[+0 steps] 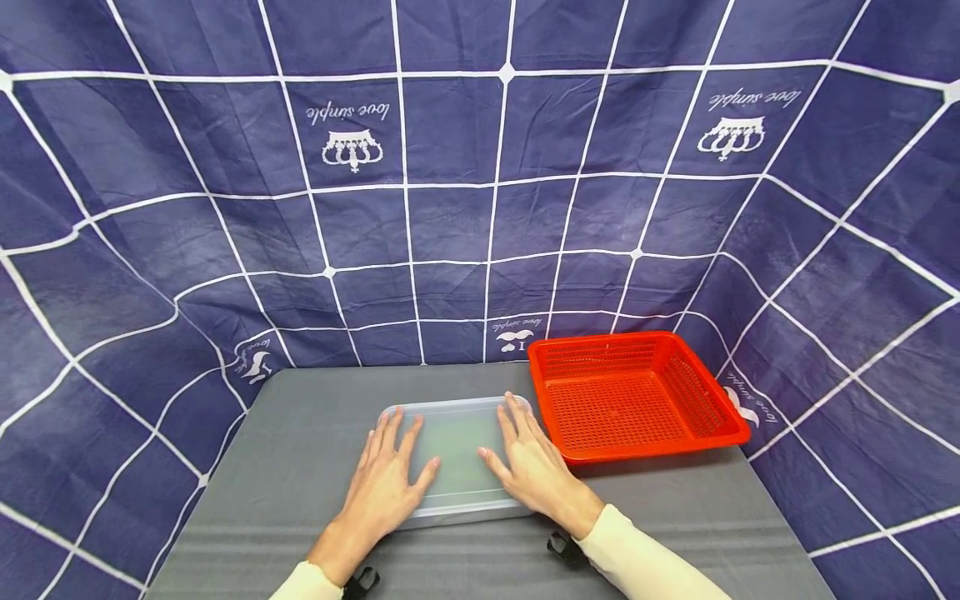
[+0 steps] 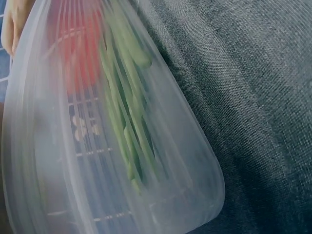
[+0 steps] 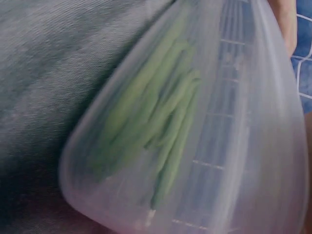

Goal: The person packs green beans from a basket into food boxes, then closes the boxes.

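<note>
A clear plastic food container [image 1: 457,518] with a frosted lid [image 1: 459,446] sits on the grey table in the head view. My left hand [image 1: 384,482] rests on the lid's left side, fingers spread and fairly straight. On the right side lies my right hand [image 1: 538,467], its fingers extended and the thumb pointing inward. Through the container's see-through wall, long green beans [image 2: 127,112] show in the left wrist view. The right wrist view also shows green beans [image 3: 165,114] lying in a loose bundle at the bottom. From above, the lid blurs them to a pale green patch.
A red perforated plastic basket [image 1: 615,408] stands just right of the container, close to my right hand. Grey cloth covers the table [image 1: 300,450]. Blue curtain fabric with white lines [image 1: 450,225] hangs around the back and both sides.
</note>
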The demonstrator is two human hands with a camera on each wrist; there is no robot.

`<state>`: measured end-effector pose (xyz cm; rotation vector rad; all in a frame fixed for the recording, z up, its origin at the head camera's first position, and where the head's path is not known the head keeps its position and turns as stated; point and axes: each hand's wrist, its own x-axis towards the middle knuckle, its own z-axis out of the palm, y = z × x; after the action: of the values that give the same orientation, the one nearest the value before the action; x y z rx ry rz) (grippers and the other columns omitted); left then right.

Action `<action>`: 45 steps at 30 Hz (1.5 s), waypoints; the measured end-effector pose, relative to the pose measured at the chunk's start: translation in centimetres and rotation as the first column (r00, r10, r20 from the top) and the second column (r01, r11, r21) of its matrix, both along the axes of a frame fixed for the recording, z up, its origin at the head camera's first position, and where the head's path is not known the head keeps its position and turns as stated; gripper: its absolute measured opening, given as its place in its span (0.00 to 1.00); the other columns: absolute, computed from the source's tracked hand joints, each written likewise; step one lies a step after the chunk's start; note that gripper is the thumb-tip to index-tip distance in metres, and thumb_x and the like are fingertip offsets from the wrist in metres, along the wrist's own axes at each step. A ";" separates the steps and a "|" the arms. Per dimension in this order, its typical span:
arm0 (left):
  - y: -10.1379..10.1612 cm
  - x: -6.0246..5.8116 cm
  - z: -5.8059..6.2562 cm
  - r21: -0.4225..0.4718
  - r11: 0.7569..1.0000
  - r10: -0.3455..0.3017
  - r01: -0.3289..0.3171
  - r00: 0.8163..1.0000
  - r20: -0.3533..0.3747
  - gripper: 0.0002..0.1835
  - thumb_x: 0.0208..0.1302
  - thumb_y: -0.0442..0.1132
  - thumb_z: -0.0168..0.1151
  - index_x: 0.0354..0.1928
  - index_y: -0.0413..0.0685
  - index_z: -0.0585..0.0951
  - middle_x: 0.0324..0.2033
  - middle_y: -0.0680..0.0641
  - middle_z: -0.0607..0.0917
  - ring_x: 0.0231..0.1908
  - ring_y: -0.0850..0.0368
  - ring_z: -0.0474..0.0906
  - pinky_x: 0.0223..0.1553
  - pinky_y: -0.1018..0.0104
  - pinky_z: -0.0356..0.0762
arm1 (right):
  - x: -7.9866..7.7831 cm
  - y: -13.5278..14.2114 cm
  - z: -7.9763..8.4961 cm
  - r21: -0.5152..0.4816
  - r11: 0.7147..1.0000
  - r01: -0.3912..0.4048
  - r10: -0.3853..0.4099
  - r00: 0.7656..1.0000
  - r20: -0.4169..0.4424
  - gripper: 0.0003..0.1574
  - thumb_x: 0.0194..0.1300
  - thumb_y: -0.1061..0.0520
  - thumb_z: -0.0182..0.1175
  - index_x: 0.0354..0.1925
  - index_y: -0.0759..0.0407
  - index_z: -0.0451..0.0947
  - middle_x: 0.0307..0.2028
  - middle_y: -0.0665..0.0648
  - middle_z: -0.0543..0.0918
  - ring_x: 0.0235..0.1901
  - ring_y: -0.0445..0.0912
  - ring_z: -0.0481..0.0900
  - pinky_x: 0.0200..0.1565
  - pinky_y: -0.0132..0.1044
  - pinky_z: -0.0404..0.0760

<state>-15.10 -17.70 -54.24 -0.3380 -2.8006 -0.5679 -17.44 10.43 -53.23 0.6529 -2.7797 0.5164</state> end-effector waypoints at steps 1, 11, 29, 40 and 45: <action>0.0 0.1 0.0 -0.007 1.000 -0.004 0.004 1.000 -0.004 0.42 0.80 0.61 0.72 0.86 0.46 0.76 0.88 0.31 0.69 0.91 0.24 0.60 0.88 0.24 0.62 | -0.1 0.0 -0.2 0.005 1.000 -0.002 0.002 1.000 -0.013 0.51 0.87 0.35 0.64 0.85 0.72 0.71 0.90 0.73 0.65 0.87 0.72 0.69 0.86 0.64 0.74; 0.2 0.2 -0.1 -0.028 1.000 -0.012 0.013 1.000 0.011 0.42 0.82 0.64 0.68 0.87 0.50 0.76 0.89 0.32 0.68 0.91 0.25 0.58 0.90 0.26 0.58 | -0.2 -0.2 -0.8 0.053 0.998 -0.013 0.012 1.000 0.022 0.53 0.88 0.31 0.60 0.86 0.71 0.70 0.88 0.77 0.66 0.90 0.75 0.62 0.90 0.67 0.64; 0.4 0.3 -1.2 -0.019 0.999 0.028 -0.030 0.993 -0.117 0.39 0.77 0.61 0.72 0.83 0.52 0.81 0.86 0.34 0.74 0.88 0.26 0.66 0.87 0.28 0.66 | 0.1 -0.4 -1.6 0.044 0.999 0.002 -0.001 1.000 -0.025 0.54 0.87 0.31 0.60 0.87 0.70 0.69 0.88 0.76 0.67 0.89 0.71 0.65 0.90 0.66 0.65; 0.4 0.6 -1.4 -0.034 0.999 0.031 -0.034 0.995 -0.092 0.39 0.78 0.62 0.70 0.84 0.54 0.80 0.87 0.34 0.73 0.89 0.27 0.64 0.88 0.29 0.66 | 0.6 -0.4 -1.9 0.025 1.000 0.015 -0.014 0.999 -0.052 0.50 0.86 0.34 0.63 0.84 0.70 0.73 0.86 0.76 0.70 0.88 0.70 0.69 0.89 0.65 0.67; 0.2 0.5 -0.9 -0.049 0.999 0.019 -0.022 0.998 -0.061 0.40 0.80 0.63 0.69 0.85 0.53 0.78 0.88 0.33 0.72 0.90 0.27 0.62 0.89 0.28 0.64 | 0.3 -0.4 -1.6 0.021 1.000 0.005 -0.004 0.999 -0.053 0.49 0.87 0.36 0.63 0.85 0.70 0.72 0.86 0.76 0.70 0.88 0.71 0.67 0.90 0.66 0.67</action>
<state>-14.60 -17.46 -55.10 -0.3303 -2.7601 -0.4760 -17.13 10.00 -54.84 0.6556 -2.7394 0.4627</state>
